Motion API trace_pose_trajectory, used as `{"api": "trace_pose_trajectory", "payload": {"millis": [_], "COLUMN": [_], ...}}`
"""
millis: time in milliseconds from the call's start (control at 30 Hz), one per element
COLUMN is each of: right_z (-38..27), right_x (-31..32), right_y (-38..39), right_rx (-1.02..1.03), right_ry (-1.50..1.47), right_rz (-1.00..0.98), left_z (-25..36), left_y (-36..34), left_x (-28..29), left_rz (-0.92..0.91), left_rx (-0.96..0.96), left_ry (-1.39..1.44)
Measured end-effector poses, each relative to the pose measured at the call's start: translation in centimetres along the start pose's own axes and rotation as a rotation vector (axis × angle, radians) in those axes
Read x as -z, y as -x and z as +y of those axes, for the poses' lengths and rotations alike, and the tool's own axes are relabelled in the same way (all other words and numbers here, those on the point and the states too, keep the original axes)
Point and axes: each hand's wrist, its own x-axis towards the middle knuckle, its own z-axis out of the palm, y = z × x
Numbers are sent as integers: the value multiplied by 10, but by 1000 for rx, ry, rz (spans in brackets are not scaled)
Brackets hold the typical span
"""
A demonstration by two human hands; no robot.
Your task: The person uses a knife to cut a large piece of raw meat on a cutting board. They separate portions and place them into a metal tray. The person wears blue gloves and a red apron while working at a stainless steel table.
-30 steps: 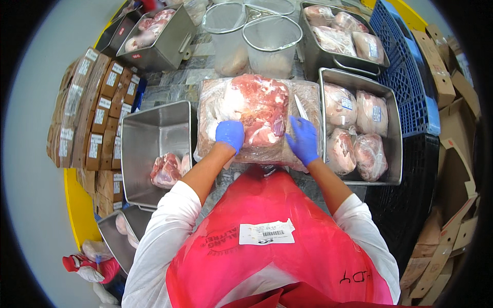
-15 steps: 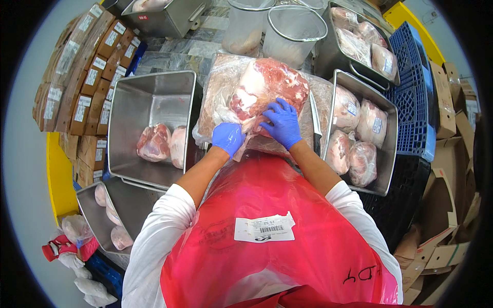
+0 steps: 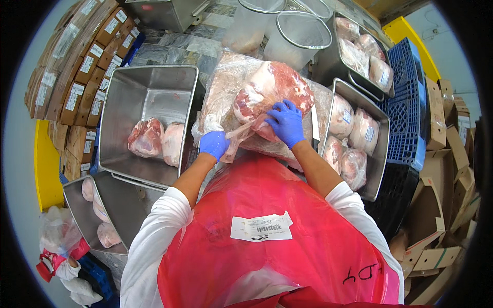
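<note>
A large raw piece of meat (image 3: 272, 87), red with pale fat, lies on a clear plastic-covered surface in front of me. My left hand (image 3: 214, 145), in a blue glove, is closed on a translucent plastic wrap (image 3: 239, 136) at the near left of the meat. The wrap stretches between my left hand and the meat's near side. My right hand (image 3: 285, 123), also blue-gloved, grips the meat's near right edge with bent fingers. Just right of that hand lies a knife (image 3: 315, 122), its blade pointing away from me.
A metal tub (image 3: 149, 74) with two meat pieces stands at left, another tub (image 3: 381, 169) of bagged meat at right. Clear bins (image 3: 300, 38) stand beyond. Stacked boxes (image 3: 84, 66) rise at far left, a blue pallet (image 3: 405, 108) at right. A person (image 3: 67, 267) is at lower left.
My left hand has moved left and slightly nearer me, drawing the wrap out from the meat. My right hand stays on the meat. The whole view has shifted slightly.
</note>
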Motion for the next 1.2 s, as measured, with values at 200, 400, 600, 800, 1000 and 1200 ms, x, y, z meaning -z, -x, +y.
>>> {"api": "trace_pose_trajectory", "payload": {"millis": [200,400,600,800,1000,1200], "right_z": [3,-1,8,14,8,20], "right_x": [11,8,6,9,12,9], "right_y": [-7,-6,-3,3,0,6], "right_rx": [-34,-29,-32,5,6,24], "right_ry": [0,-11,-56,-47,-43,-43], "right_rz": [-74,-74,-108,-106,-157,-88], "left_z": [0,9,38,72,53,53], "left_y": [5,-6,-24,-37,-58,-33], "left_x": [20,41,40,27,-28,1], "left_rz": [201,-23,-182,-214,-82,193], "left_rx": [-95,-44,36,182,242,-90], "left_ry": [246,577,573,389,402,270]}}
